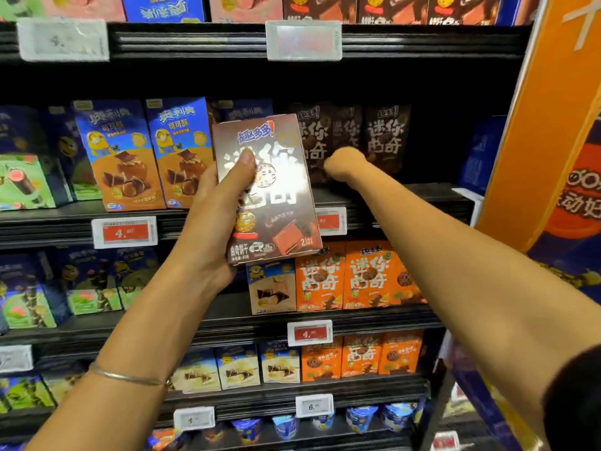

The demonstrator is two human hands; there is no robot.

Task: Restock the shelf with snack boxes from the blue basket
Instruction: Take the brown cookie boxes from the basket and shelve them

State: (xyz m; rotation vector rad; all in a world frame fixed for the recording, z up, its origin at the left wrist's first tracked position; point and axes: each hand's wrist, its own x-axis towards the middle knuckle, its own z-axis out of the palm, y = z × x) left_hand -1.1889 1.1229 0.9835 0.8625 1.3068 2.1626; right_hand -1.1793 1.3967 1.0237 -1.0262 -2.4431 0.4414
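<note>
At chest height before the shelf [58, 222], the left hand [208, 209] grips a box [270, 196]. The thumb is pressed across its front face and the fingers are hidden behind it. The box is brown, upright, tipped slightly left at the top. It is held in the air in front of the shelf lip, not resting on anything.

Right of that hand and deeper in, the right hand [343, 164] reaches onto the shelf, its back toward the camera and blurred. Its fingers are out of sight, so I cannot tell whether it grips anything. It sits low against the brown row [387, 138], matching boxes that stand upright at the back of the shelf, in shadow.

Left of the left hand, blue boxes [120, 154] stand at the shelf front, side by side. Below the right hand, one level down, orange boxes [344, 275] stand in a line. A price tag [125, 232] with a red panel hangs on the shelf lip, left of the left wrist. A thin bracelet [126, 375] circles the left forearm.
</note>
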